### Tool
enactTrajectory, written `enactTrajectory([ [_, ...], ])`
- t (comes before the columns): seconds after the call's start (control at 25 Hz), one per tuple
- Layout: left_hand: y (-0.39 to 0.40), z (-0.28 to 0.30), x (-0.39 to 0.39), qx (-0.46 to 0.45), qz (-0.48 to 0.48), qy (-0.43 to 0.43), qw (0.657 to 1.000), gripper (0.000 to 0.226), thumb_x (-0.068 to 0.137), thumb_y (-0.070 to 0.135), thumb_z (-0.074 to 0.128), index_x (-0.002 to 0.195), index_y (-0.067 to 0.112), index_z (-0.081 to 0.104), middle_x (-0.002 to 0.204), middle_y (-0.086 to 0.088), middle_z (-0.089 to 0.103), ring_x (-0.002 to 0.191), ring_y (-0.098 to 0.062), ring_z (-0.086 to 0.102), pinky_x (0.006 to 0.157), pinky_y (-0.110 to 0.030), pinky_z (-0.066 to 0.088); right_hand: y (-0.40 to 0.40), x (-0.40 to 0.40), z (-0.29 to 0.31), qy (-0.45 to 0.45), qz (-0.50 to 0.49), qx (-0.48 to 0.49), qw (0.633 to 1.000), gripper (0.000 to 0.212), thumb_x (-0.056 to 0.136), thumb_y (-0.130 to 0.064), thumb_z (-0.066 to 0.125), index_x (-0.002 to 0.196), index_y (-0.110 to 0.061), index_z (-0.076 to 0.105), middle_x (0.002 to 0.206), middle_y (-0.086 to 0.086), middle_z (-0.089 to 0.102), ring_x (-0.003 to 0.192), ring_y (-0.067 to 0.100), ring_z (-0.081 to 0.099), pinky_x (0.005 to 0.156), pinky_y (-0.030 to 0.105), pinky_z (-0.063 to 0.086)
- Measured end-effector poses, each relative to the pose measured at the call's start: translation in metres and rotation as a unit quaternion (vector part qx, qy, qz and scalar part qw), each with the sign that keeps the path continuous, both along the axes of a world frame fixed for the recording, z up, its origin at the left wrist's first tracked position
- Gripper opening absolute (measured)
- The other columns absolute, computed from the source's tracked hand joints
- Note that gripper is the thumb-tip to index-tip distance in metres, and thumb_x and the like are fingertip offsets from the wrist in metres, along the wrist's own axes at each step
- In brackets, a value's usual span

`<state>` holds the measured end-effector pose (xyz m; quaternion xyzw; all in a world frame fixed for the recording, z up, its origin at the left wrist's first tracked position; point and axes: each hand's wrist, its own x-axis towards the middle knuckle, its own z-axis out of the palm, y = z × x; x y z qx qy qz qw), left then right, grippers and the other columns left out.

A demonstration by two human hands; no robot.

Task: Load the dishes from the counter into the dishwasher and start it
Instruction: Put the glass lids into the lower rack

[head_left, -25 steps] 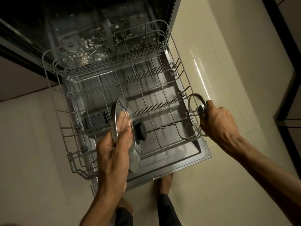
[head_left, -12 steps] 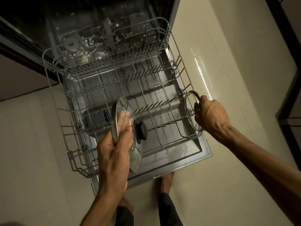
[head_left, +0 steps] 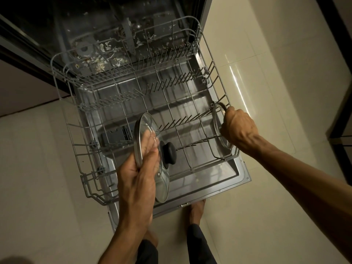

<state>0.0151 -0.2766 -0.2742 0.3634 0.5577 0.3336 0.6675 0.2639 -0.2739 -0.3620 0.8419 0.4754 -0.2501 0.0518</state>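
The lower rack (head_left: 133,103) of the dishwasher is pulled out over the open door (head_left: 234,174), and everything else lies relative to it; the left hand (head_left: 139,174) holds a large glass lid (head_left: 162,180) on edge above the rack's front left part, thumb on one side of the steel rim and fingers flat against the other face, the black knob (head_left: 168,151) pointing toward the rack's right side; the right hand (head_left: 238,126) is curled around the knob side of a smaller glass lid (head_left: 219,119), which stands upright at the rack's front right corner, just inside the wire wall, whether it rests between the tines I cannot tell; behind the rack, the tub floor (head_left: 99,61) shows pale scraps of debris; below the rack's front edge, bare feet (head_left: 196,210) stand on the tiled floor (head_left: 266,187).
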Motion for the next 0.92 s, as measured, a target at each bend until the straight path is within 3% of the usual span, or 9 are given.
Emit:
enactTrajectory([
  [0.12, -0.001, -0.001, -0.002, 0.000, -0.002, 0.005, 1.000, 0.040, 0.091, 0.017, 0.051, 0.130, 0.027, 0.055, 0.130, 0.012, 0.063, 0.122, -0.003, 0.057, 0.092, -0.016, 0.049, 0.006, -0.001, -0.001, 0.014, -0.016, 0.010, 1.000, 0.012, 0.092, -0.001, 0.051, 0.103, 0.002, 0.053, 0.076, 0.007, 0.050, 0.064, 0.019, 0.049, 0.054, 0.029, 0.037],
  [0.2, -0.001, 0.000, -0.003, -0.003, 0.002, 0.003, 1.000, 0.040, 0.089, 0.020, 0.052, 0.128, 0.029, 0.056, 0.129, 0.013, 0.063, 0.121, -0.002, 0.057, 0.091, -0.015, 0.049, 0.010, 0.002, -0.002, 0.025, -0.032, 0.004, 0.999, 0.003, 0.091, 0.001, 0.051, 0.089, -0.002, 0.053, 0.071, 0.004, 0.048, 0.058, 0.016, 0.046, 0.048, 0.024, 0.034],
  [0.32, 0.000, 0.001, -0.002, -0.002, 0.006, 0.000, 1.000, 0.041, 0.083, 0.026, 0.054, 0.123, 0.032, 0.058, 0.129, 0.013, 0.063, 0.121, -0.003, 0.057, 0.089, -0.014, 0.049, 0.019, 0.004, -0.001, 0.031, -0.037, -0.017, 0.999, 0.025, 0.088, 0.003, 0.054, 0.070, -0.011, 0.043, 0.069, 0.003, 0.048, 0.057, 0.015, 0.046, 0.049, 0.025, 0.040],
  [0.4, 0.000, 0.001, -0.002, -0.001, 0.004, -0.002, 1.000, 0.044, 0.083, 0.026, 0.053, 0.127, 0.029, 0.057, 0.131, 0.011, 0.062, 0.123, -0.003, 0.056, 0.091, -0.016, 0.049, 0.023, 0.003, 0.000, 0.038, -0.035, -0.030, 0.998, 0.027, 0.088, 0.004, 0.054, 0.068, -0.011, 0.042, 0.073, 0.005, 0.051, 0.063, 0.019, 0.051, 0.055, 0.030, 0.046],
  [0.48, 0.000, 0.000, -0.002, -0.002, 0.002, -0.002, 1.000, 0.045, 0.083, 0.026, 0.054, 0.128, 0.027, 0.057, 0.132, 0.011, 0.062, 0.124, -0.004, 0.056, 0.094, -0.018, 0.048, 0.025, 0.003, 0.000, 0.038, -0.037, -0.029, 0.998, 0.027, 0.087, 0.004, 0.054, 0.068, -0.011, 0.043, 0.075, 0.007, 0.051, 0.066, 0.020, 0.051, 0.056, 0.030, 0.045],
  [0.64, 0.000, -0.002, -0.002, -0.002, -0.002, -0.002, 1.000, 0.043, 0.084, 0.026, 0.054, 0.126, 0.030, 0.057, 0.130, 0.012, 0.063, 0.124, -0.005, 0.055, 0.098, -0.020, 0.047, 0.029, 0.008, -0.002, -0.004, -0.021, -0.041, 0.999, 0.024, 0.091, 0.000, 0.054, 0.071, -0.011, 0.045, 0.067, 0.003, 0.045, 0.055, 0.013, 0.042, 0.047, 0.024, 0.034],
  [0.76, -0.001, -0.005, -0.003, -0.008, -0.003, -0.006, 1.000, 0.037, 0.089, 0.024, 0.061, 0.125, 0.033, 0.058, 0.132, 0.011, 0.061, 0.125, -0.005, 0.055, 0.096, -0.018, 0.047, 0.037, 0.013, -0.005, -0.019, 0.006, -0.048, 0.999, 0.007, 0.093, -0.002, 0.052, 0.090, -0.002, 0.059, 0.067, 0.004, 0.046, 0.055, 0.014, 0.043, 0.049, 0.028, 0.038],
  [0.92, -0.001, -0.008, -0.001, -0.009, -0.011, -0.009, 1.000, 0.034, 0.087, 0.027, 0.057, 0.119, 0.037, 0.060, 0.136, 0.010, 0.058, 0.126, -0.005, 0.054, 0.091, -0.015, 0.048, 0.035, 0.020, -0.019, 0.001, 0.003, -0.043, 0.999, 0.016, 0.097, -0.007, 0.049, 0.109, 0.000, 0.057, 0.070, 0.002, 0.043, 0.060, 0.014, 0.046, 0.060, 0.029, 0.045],
])
